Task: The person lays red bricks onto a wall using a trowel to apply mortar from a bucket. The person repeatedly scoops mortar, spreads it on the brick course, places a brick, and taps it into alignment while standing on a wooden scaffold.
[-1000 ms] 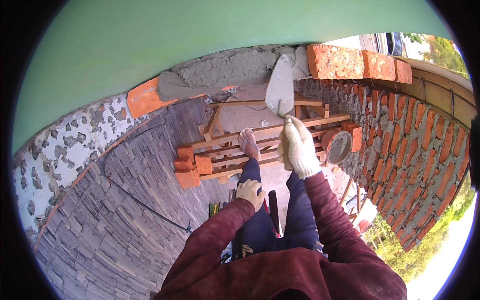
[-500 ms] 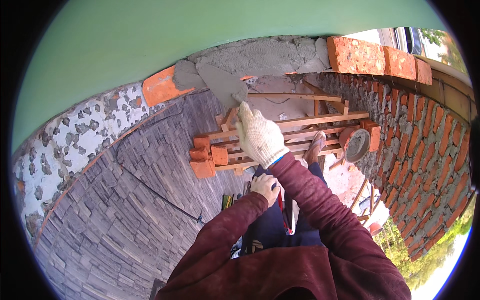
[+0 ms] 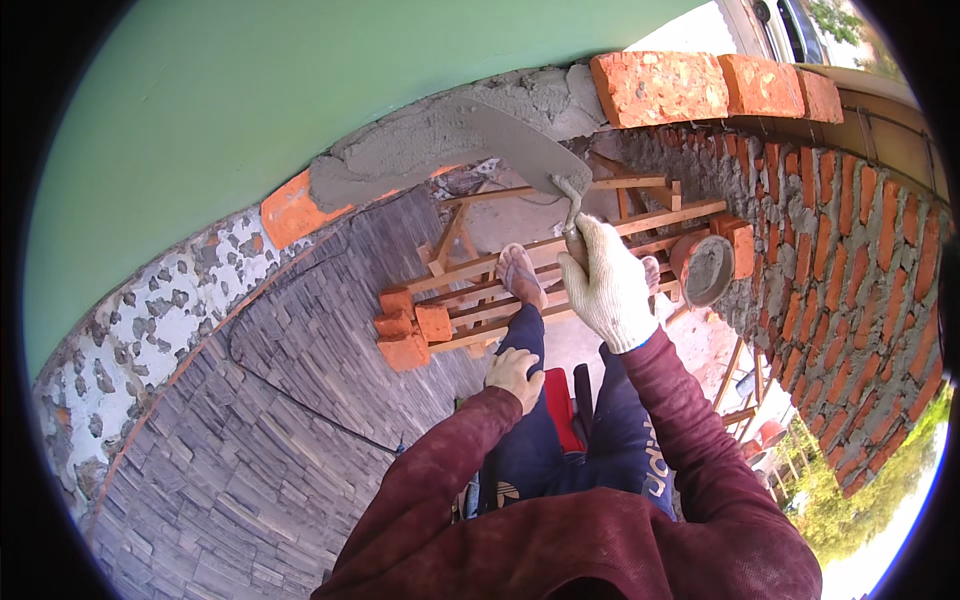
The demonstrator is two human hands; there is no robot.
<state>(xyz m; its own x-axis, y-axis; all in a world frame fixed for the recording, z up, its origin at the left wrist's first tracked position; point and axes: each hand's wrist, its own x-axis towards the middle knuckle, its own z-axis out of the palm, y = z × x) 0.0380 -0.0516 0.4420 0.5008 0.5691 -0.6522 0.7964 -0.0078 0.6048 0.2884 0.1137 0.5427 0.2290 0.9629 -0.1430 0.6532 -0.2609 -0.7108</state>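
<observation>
Head view: at upper centre, the trowel [image 3: 535, 150] projects up and left from the fingers of the gloved right hand [image 3: 608, 290], which are clamped around its handle. Its tapered metal blade overlaps the mortar [image 3: 390, 150]. The bare left hand [image 3: 514, 377], below centre, rests on the trousers [image 3: 528, 440], thumb apart, gripping nothing. Pale lettering [image 3: 656, 462] marks the right trouser leg. The mortar is grey and rough; blocky orange bricks [image 3: 660, 90] with pitted faces line the upper right.

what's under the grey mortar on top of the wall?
Orange brick shows past the left end of the mortar, with a little orange along its near edge. The rest underneath is covered.
</observation>
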